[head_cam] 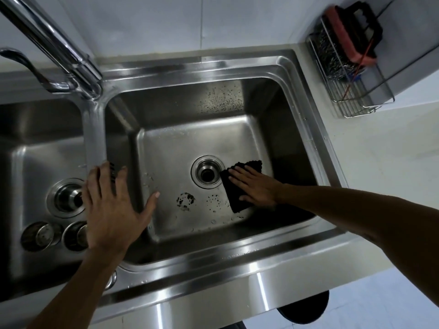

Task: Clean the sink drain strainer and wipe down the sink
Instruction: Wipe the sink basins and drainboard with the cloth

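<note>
A stainless double sink fills the view; the right basin [180, 143] has an open drain hole [208, 175] in its floor with no strainer in it. My right hand [255, 186] lies flat on a black cloth [237, 200], pressing it against the basin floor just right of the drain. My left hand [111, 205] rests open with spread fingers on the divider [93, 138] between the basins. In the left basin [35, 150] two round metal strainer parts [39, 236] [74, 236] lie beside that basin's drain [67, 198], partly hidden by my left hand.
A chrome faucet [59, 48] rises at the upper left over the divider. A wire rack [351, 74] on the right wall holds steel wool and a red-and-black brush. Water drops and dark smudges [185, 200] mark the right basin floor. White countertop lies to the right.
</note>
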Demonstrator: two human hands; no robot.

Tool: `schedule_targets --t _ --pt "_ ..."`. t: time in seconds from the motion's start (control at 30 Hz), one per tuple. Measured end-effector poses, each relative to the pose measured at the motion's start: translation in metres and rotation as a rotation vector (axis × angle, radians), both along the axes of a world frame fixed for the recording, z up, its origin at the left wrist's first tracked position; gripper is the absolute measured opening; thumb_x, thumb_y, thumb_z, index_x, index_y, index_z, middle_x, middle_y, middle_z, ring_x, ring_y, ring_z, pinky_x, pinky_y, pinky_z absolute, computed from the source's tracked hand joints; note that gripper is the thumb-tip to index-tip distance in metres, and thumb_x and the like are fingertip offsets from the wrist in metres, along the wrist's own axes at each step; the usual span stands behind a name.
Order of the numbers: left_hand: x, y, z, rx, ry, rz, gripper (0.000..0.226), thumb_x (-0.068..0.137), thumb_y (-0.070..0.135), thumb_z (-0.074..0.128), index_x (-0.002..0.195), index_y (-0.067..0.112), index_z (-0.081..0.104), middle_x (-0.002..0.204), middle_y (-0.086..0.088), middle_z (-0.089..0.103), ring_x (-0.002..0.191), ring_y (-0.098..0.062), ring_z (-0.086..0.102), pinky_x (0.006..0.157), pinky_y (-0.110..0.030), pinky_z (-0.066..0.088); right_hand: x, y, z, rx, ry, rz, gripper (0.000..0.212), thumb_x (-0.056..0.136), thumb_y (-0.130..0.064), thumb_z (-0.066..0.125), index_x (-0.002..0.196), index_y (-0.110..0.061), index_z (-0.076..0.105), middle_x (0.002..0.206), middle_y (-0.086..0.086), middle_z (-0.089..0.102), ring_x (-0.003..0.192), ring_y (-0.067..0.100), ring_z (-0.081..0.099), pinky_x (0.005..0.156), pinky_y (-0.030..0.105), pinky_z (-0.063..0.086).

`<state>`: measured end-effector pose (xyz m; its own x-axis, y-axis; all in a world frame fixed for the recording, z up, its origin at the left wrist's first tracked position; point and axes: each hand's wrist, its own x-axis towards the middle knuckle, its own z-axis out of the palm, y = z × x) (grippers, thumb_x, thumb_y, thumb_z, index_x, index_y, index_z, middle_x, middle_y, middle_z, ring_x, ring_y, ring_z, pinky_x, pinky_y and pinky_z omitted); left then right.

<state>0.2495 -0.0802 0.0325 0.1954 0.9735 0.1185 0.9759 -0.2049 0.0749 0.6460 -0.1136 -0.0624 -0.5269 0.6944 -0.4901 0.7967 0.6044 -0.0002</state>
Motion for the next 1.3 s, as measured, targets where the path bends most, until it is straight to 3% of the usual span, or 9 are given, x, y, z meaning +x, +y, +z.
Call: schedule_targets --t 0.1,0.37,0.53,0.63,0.83,0.93,1.07,1.17,1.3 --pt "0.003 0.001 0.004 -0.021 0.011 0.004 0.094 0.084 0.080 0.037 0.145 0.009 0.037 0.154 -0.022 0.027 0.144 -0.042 0.024 0.113 -0.061 0.025 -0.005 0.006 -0.015 0.041 0.017 0.026 0.074 0.104 -0.054 0.018 0.158 -0.007 -0.002 0.165 0.014 -0.011 0.152 0.030 -0.015 0.124 0.050 -0.001" --pt "0.007 -0.002 0.016 -0.097 -0.018 0.026 0.095 0.084 0.081 0.036 0.145 0.008 0.036 0.155 -0.023 0.028 0.145 -0.042 0.023 0.115 -0.063 0.025 -0.036 -0.007 -0.040 0.061 0.216 0.260 0.080 0.101 -0.062 0.020 0.158 -0.007 0.012 0.165 0.018 0.005 0.153 0.035 0.001 0.123 0.056 0.004" --pt "0.008 -0.003 0.018 -0.137 -0.008 0.038 0.095 0.084 0.081 0.036 0.148 0.011 0.033 0.158 -0.020 0.024 0.147 -0.040 0.021 0.117 -0.062 0.022 -0.082 -0.008 -0.051 0.089 0.308 0.189 0.082 0.100 -0.062 0.026 0.157 -0.003 0.014 0.165 0.018 0.005 0.154 0.032 -0.001 0.124 0.054 0.005" --pt "0.005 -0.003 0.016 -0.137 -0.023 0.051 0.096 0.084 0.081 0.038 0.149 0.010 0.032 0.159 -0.019 0.024 0.148 -0.038 0.020 0.118 -0.060 0.021 -0.118 -0.010 -0.056 0.120 0.303 0.011 0.086 0.098 -0.065 0.026 0.157 -0.002 0.015 0.165 0.019 0.007 0.154 0.033 -0.002 0.124 0.054 0.007" --pt "0.004 -0.004 0.018 -0.107 -0.180 0.074 0.084 0.091 0.070 0.039 0.149 0.010 0.032 0.158 -0.015 0.029 0.149 -0.031 0.020 0.119 -0.056 0.021 -0.184 0.024 -0.049 0.159 0.309 -0.180 0.087 0.098 -0.063 0.029 0.155 0.001 0.018 0.165 0.022 0.008 0.153 0.035 -0.001 0.122 0.055 0.011" --pt "0.006 -0.004 0.020 -0.121 -0.216 0.081 0.076 0.095 0.062 0.036 0.149 0.009 0.033 0.158 -0.015 0.031 0.150 -0.030 0.020 0.119 -0.057 0.023 -0.203 0.034 -0.051 0.139 0.305 -0.048 0.085 0.098 -0.062 0.028 0.157 -0.002 0.015 0.165 0.020 0.007 0.154 0.034 -0.002 0.123 0.054 0.007" --pt "-0.003 0.006 0.031 -0.125 -0.190 0.051 0.072 0.098 0.057 0.032 0.147 0.005 0.038 0.152 -0.018 0.041 0.142 -0.033 0.033 0.114 -0.055 0.032 -0.152 0.027 -0.048 0.119 0.297 0.239 0.083 0.099 -0.062 0.025 0.158 -0.005 0.013 0.166 0.017 0.006 0.154 0.031 -0.001 0.125 0.051 0.003" --pt "-0.013 0.019 0.031 -0.131 -0.094 -0.010 0.070 0.099 0.056 0.029 0.148 0.006 0.036 0.153 -0.018 0.038 0.140 -0.035 0.034 0.112 -0.054 0.031 -0.151 0.039 -0.043 0.187 0.226 0.005 0.084 0.100 -0.062 0.024 0.157 -0.002 0.013 0.165 0.019 0.006 0.154 0.032 -0.002 0.124 0.051 0.006" --pt "-0.012 0.023 0.021 -0.126 -0.093 -0.031 0.069 0.101 0.053 0.029 0.152 0.007 0.031 0.160 -0.017 0.026 0.150 -0.033 0.018 0.120 -0.056 0.019 -0.225 0.078 -0.035 0.176 0.275 -0.327 0.085 0.098 -0.060 0.025 0.157 0.000 0.012 0.165 0.021 0.005 0.153 0.036 -0.002 0.123 0.052 0.005"
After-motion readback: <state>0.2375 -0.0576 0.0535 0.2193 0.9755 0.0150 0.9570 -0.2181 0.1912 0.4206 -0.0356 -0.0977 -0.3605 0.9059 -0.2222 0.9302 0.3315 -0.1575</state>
